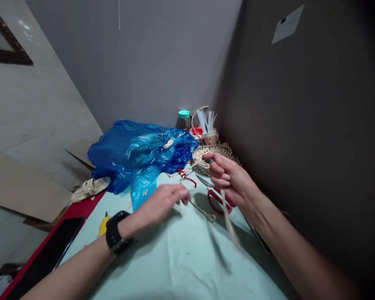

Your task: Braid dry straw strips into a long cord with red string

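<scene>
My left hand (164,203), with a black watch on its wrist, is closed in a pinch over the middle of the table. From its fingertips a thin twisted fibre cord (203,211) runs right to a small looped end. My right hand (229,175) is raised higher, its fingers curled shut on a pale fibre strand (227,218) that hangs down, blurred by motion. Red-handled scissors (210,202) lie behind the cord, partly covered by my right hand. Behind that hand sits a shallow woven basket (196,153). A short red piece (190,181) lies near the scissors' tip.
A crumpled blue plastic bag (121,146) covers the back left. A teal-lidded jar (183,120) and a patterned cup (210,138) of white sticks stand behind. At left are a fibre bundle (90,189), a yellow tool (103,227) and a dark flat device (50,258). Walls close off the back and right.
</scene>
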`<control>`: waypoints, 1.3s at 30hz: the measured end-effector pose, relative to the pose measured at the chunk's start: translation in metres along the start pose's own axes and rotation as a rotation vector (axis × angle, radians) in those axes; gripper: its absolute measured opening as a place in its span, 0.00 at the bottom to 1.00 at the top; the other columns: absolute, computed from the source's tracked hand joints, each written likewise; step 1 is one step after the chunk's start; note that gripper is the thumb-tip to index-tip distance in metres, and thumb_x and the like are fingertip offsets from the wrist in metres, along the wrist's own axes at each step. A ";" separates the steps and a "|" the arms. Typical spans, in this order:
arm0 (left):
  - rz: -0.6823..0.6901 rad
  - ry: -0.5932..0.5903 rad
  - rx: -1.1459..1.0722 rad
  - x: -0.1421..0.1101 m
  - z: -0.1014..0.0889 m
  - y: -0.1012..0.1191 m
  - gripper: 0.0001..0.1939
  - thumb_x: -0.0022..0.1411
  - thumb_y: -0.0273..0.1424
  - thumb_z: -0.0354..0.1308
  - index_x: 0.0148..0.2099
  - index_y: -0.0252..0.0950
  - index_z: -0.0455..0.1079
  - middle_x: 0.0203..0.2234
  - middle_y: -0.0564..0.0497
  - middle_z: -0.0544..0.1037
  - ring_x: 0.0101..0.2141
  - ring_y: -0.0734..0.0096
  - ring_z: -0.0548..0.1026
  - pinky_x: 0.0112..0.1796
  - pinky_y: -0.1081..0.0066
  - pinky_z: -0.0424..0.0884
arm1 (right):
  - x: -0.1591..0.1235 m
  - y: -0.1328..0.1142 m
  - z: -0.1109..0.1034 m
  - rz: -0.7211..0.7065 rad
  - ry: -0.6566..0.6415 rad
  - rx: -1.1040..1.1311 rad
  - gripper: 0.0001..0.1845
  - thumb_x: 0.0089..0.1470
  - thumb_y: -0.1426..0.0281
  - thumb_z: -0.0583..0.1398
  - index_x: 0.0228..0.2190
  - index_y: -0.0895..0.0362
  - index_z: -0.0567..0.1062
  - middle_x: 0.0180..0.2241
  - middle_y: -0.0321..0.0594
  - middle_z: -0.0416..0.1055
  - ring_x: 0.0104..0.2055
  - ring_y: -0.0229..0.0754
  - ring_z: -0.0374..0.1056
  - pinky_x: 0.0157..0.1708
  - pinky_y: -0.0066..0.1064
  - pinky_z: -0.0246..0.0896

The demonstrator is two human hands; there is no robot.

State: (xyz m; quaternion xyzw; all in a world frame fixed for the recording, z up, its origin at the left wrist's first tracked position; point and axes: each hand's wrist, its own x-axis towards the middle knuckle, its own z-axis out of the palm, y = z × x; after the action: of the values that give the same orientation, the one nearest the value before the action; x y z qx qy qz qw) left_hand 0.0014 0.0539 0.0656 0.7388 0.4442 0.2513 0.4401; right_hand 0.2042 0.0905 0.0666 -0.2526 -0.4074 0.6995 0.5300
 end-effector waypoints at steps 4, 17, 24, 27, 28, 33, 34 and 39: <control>-0.032 0.258 0.292 0.023 -0.032 -0.033 0.09 0.57 0.32 0.52 0.32 0.36 0.73 0.28 0.49 0.76 0.31 0.65 0.69 0.32 0.71 0.59 | 0.003 -0.005 -0.009 0.091 0.046 0.064 0.05 0.51 0.71 0.58 0.31 0.60 0.73 0.20 0.31 0.52 0.17 0.30 0.38 0.11 0.22 0.36; -0.111 0.054 0.101 0.055 -0.016 -0.065 0.06 0.46 0.28 0.60 0.20 0.35 0.68 0.17 0.54 0.69 0.22 0.73 0.62 0.25 0.73 0.52 | 0.001 0.031 -0.015 0.202 -0.036 -0.052 0.06 0.53 0.70 0.61 0.31 0.58 0.69 0.36 0.45 0.75 0.33 0.35 0.68 0.35 0.26 0.61; -0.292 -0.064 -0.440 0.049 -0.004 -0.059 0.07 0.51 0.31 0.57 0.27 0.34 0.62 0.17 0.53 0.68 0.18 0.75 0.67 0.21 0.75 0.58 | 0.001 0.037 -0.008 0.155 0.007 -0.201 0.10 0.48 0.66 0.64 0.26 0.58 0.69 0.31 0.39 0.73 0.32 0.37 0.65 0.31 0.27 0.56; -0.344 -0.052 -0.654 0.047 0.003 -0.059 0.09 0.50 0.29 0.59 0.27 0.34 0.60 0.18 0.54 0.66 0.16 0.80 0.63 0.19 0.78 0.55 | 0.001 0.041 -0.008 0.110 0.020 -0.298 0.11 0.46 0.64 0.66 0.27 0.58 0.73 0.25 0.34 0.67 0.24 0.33 0.56 0.24 0.26 0.49; -0.354 -0.043 -0.703 0.047 0.006 -0.059 0.09 0.51 0.28 0.59 0.27 0.34 0.59 0.18 0.55 0.65 0.16 0.82 0.61 0.18 0.79 0.53 | 0.001 0.042 -0.008 0.115 0.026 -0.327 0.11 0.45 0.64 0.66 0.27 0.58 0.74 0.23 0.33 0.66 0.22 0.32 0.54 0.22 0.26 0.46; -0.393 0.034 -0.886 0.045 0.020 -0.059 0.08 0.52 0.23 0.56 0.27 0.33 0.59 0.17 0.59 0.59 0.14 0.89 0.51 0.16 0.82 0.44 | 0.002 0.052 -0.012 0.078 -0.015 -0.510 0.10 0.47 0.63 0.64 0.29 0.58 0.77 0.26 0.35 0.70 0.26 0.36 0.61 0.27 0.28 0.52; -0.395 0.061 -0.908 0.044 0.022 -0.059 0.07 0.52 0.22 0.56 0.27 0.33 0.59 0.17 0.59 0.58 0.14 0.89 0.50 0.16 0.82 0.43 | 0.003 0.054 -0.014 0.042 -0.031 -0.578 0.10 0.48 0.64 0.63 0.30 0.58 0.77 0.27 0.36 0.71 0.28 0.38 0.62 0.28 0.28 0.53; -0.368 0.192 -0.961 0.039 0.033 -0.061 0.04 0.51 0.21 0.56 0.28 0.30 0.63 0.18 0.57 0.61 0.14 0.90 0.51 0.16 0.82 0.43 | 0.003 0.063 -0.019 -0.139 0.029 -0.958 0.05 0.51 0.67 0.60 0.30 0.55 0.73 0.22 0.33 0.69 0.25 0.38 0.62 0.26 0.28 0.51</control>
State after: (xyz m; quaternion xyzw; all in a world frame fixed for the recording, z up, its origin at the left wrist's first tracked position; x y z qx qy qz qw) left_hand 0.0188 0.0871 -0.0044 0.3367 0.4397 0.4120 0.7236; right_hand 0.1842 0.0925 0.0033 -0.4501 -0.6922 0.3925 0.4053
